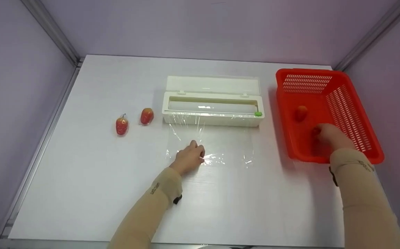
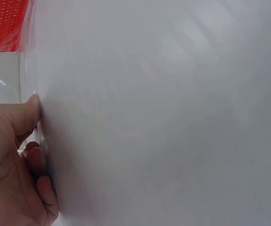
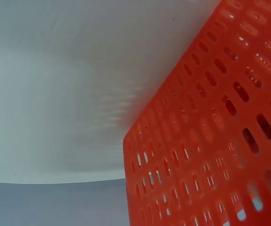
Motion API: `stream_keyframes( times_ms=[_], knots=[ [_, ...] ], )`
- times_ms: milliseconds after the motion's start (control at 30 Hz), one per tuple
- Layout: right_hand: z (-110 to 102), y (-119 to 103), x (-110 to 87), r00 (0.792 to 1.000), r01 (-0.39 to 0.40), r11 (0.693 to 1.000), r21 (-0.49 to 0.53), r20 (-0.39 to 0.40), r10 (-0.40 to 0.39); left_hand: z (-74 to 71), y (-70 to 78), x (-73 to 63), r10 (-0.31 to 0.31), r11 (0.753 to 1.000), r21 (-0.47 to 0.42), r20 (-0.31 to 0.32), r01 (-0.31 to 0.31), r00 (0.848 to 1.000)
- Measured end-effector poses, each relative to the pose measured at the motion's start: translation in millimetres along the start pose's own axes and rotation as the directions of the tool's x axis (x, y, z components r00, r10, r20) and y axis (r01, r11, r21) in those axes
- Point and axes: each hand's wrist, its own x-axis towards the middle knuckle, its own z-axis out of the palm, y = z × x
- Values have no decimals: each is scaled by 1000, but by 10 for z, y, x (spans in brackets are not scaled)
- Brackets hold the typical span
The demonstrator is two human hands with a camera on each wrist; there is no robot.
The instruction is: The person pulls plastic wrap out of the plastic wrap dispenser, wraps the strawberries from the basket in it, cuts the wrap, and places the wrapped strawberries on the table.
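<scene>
My left hand [image 1: 189, 157] pinches clear cling film [image 1: 220, 145] in front of a white wrap dispenser [image 1: 214, 119]. In the left wrist view, the thumb and curled fingers of this hand [image 2: 12, 160] lie at the film's edge. Inside the red basket [image 1: 283, 138], my right hand [image 1: 333, 135] holds a small red fruit [image 1: 316, 131], mostly hidden by the fingers and blurred. Another red-orange fruit [image 1: 301, 113] lies on the basket floor. Only the basket's slotted wall [image 3: 201, 122] and white surface show in the right wrist view, without the hand.
Left of the dispenser lie two red-yellow fruits, one nearer [image 1: 147, 116] and one with a stem [image 1: 121, 125], both shiny as if wrapped. The dispenser's lid [image 1: 214, 84] is raised at the back, and a green slider [image 1: 258, 113] sits at its right end.
</scene>
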Motion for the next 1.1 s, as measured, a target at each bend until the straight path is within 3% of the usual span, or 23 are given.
stream_keyframes(
  times_ms=[100,167,367,600,733,867,1100],
  knots=[
    [-65,-143,14,994,78,988,-135,-61,-87,-30,-36,14,-13,1000,-3,-7,13,1000],
    [-98,-266,9,987,112,982,-150,-94,-127,-47,-62,18,-28,1000,-5,-5,28,1000],
    [-148,-682,-44,958,195,975,-111,-192,-213,-81,-112,19,-35,999,-17,-15,34,999],
    [-57,-1267,-177,943,185,982,-31,-275,-186,-43,-118,21,-42,999,2,-12,42,999],
    [131,-1685,-259,918,233,972,-19,-325,-226,-28,-95,3,-33,999,-21,-13,33,999],
    [399,-2031,-300,881,350,937,-14,-335,-334,-10,-67,-1,-15,999,-36,-22,14,1000],
    [1113,-2284,-230,832,462,887,-18,-337,-440,28,-7,-7,9,1000,-5,-38,-9,999]
  ],
)
